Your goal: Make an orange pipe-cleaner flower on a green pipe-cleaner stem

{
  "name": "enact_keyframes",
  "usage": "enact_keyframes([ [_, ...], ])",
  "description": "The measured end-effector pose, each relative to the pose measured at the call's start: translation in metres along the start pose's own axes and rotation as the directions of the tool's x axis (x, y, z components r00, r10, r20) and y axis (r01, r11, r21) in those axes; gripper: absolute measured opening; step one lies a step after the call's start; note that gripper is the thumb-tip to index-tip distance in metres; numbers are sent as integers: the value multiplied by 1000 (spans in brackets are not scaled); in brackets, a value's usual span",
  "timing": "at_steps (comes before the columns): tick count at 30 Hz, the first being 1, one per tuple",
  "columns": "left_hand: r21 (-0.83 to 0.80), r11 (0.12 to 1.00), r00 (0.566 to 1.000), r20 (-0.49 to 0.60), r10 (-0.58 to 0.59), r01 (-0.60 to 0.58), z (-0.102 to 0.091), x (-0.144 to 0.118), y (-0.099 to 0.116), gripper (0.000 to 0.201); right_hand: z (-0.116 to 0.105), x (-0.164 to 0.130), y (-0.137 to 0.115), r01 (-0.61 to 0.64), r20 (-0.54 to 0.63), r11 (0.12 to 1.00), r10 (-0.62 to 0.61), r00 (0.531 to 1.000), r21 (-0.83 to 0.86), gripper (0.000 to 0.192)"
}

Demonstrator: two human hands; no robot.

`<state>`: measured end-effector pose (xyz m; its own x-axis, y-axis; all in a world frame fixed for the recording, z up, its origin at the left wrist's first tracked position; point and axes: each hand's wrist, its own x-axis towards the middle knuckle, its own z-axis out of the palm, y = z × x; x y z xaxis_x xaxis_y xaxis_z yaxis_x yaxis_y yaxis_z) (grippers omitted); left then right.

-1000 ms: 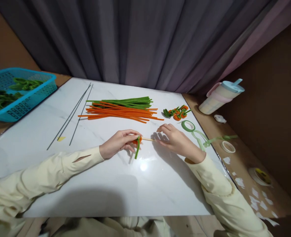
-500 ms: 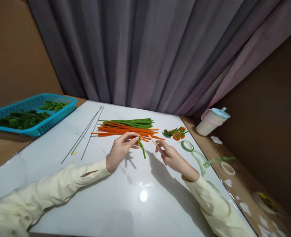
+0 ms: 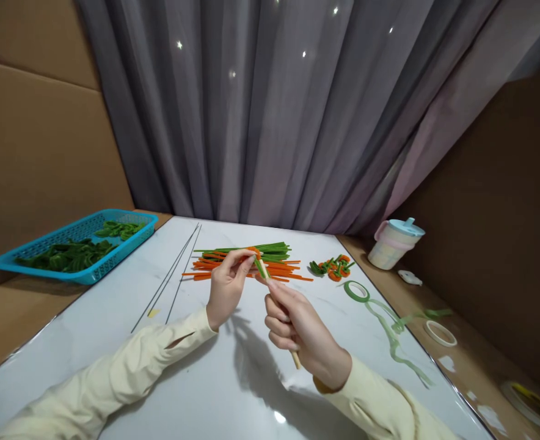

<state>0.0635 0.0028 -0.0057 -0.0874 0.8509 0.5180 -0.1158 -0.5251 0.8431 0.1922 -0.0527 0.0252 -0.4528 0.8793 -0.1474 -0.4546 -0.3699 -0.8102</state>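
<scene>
My left hand is raised above the white table and pinches an orange and green pipe cleaner piece at its fingertips. My right hand grips a thin wooden stick that runs up through the fist to that piece. Just behind the hands lie a bundle of orange pipe cleaners and a bundle of green pipe cleaners. To the right of them sits a small heap of finished orange and green pieces.
Thin dark wires lie on the table's left. A blue basket with green leaf shapes stands far left. A green tape roll with loose tape, a white tape roll and a lidded cup are on the right. A grey curtain hangs behind.
Both hands have lifted off the table and come together. My right hand now grips the stick in its fist, stood up toward the piece. The view has tilted upward.
</scene>
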Motion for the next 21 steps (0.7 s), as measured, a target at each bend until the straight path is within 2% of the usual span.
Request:
enact_keyframes([
  [4,65,998,1000,-22,-3,4,2,-1,-4,15,8,9,4,37,-24,998,-36,999,48,36],
  [11,197,980,999,-32,-11,17,-1,-3,-11,12,14,14,7,93,-49,985,-87,995,144,10],
  [16,319,944,994,-51,98,-77,-3,-1,-18,8,13,14,3,36,-40,973,-28,999,228,3],
  [21,337,937,993,-36,115,-96,-3,-2,-23,8,12,14,3,23,-62,960,-6,998,281,7],
])
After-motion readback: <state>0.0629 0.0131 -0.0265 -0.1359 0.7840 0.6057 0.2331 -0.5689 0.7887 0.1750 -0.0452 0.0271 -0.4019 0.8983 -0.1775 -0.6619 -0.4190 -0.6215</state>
